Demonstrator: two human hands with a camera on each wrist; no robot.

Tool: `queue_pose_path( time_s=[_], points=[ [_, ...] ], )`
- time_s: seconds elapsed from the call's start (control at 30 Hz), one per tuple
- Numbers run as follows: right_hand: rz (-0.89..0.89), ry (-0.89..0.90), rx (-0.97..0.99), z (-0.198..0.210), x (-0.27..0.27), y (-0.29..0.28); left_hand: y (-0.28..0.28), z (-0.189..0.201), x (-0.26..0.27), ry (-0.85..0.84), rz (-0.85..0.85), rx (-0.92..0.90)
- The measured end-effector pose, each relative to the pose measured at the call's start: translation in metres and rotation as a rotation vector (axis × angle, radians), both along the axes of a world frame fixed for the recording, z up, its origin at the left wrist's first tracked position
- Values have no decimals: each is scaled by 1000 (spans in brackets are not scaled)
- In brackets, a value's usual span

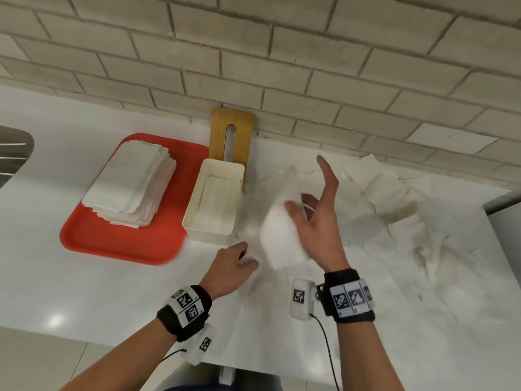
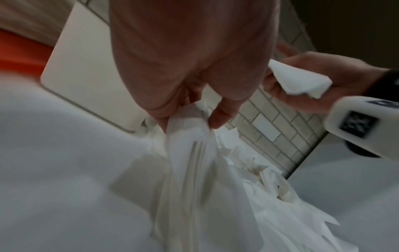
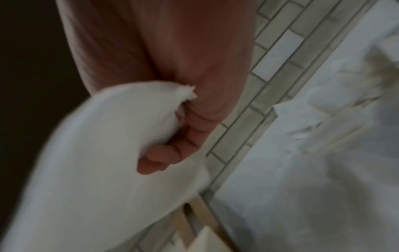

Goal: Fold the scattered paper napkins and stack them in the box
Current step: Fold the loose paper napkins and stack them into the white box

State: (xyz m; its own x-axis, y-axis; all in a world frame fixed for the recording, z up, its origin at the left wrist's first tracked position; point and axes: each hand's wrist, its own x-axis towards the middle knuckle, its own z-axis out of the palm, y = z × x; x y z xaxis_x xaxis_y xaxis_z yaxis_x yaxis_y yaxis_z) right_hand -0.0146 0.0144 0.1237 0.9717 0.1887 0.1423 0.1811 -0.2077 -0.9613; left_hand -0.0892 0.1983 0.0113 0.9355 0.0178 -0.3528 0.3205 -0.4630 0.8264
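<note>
Holding one white napkin (image 1: 282, 230) up above the surface (image 1: 112, 292), the right hand (image 1: 315, 221) pinches it between the thumb and the curled lower fingers, while the index finger stands straight. In the right wrist view the paper bulges out of the palm. The left hand (image 1: 231, 266) is lower, close to the surface, and in the left wrist view its fingertips (image 2: 218, 117) pinch the corner of another napkin (image 2: 190, 153) that lies on the surface. The cream box (image 1: 197, 221) is open just left of the hands, with folded napkins lying flat inside. Its wooden lid (image 1: 231, 136) leans against the brick wall behind it. A red tray (image 1: 84, 235) touching the box on the left carries a tall stack of folded napkins (image 1: 129, 182). The loose napkins (image 1: 394, 215) are scattered on the right.
</note>
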Motion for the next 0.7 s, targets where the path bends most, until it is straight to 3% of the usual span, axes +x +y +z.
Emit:
queue_pose_path(
  time_s=[0.1, 0.2, 0.3, 0.37, 0.47, 0.57, 0.7],
  points=[
    [30, -34, 32, 20, 26, 31, 21, 24, -5, -167, 23, 30],
    [19, -90, 104, 14, 46, 68, 54, 44, -11, -258, 111, 60],
    [-2, 45, 69, -12, 63, 105, 94, 58, -23, -305, 200, 55],
    [38, 194, -99, -41, 74, 126, 120, 66, -34, -350, 217, 28],
    [176, 341, -537, -78, 87, 158, 152, 74, -45, -385, 167, 38],
    [246, 357, -840, -96, 86, 189, 174, 74, -44, -357, 129, 92],
    [312, 359, -1064, -101, 82, 202, 180, 84, -28, -364, 116, 51]
  ],
)
